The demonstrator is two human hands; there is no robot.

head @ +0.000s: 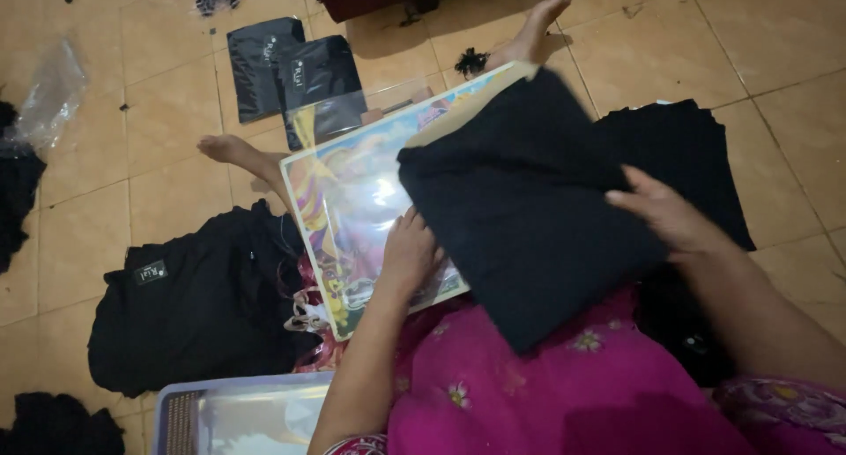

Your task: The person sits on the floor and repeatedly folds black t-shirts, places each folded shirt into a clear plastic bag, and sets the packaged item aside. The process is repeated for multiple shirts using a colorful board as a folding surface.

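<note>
I found the left hand lying flat, fingers extended, on the colourful board across the lap. The right hand rested with loosely spread fingers on the folded black cloth, which covered the board's right portion; neither hand gripped anything.

We extend both forearms forward from the lap. Our left hand lies palm down, fingers together and pointing away from the body. Our right hand lies palm down, fingers spread and pointing left. Both bare feet rest ahead, soles turned outward
</note>
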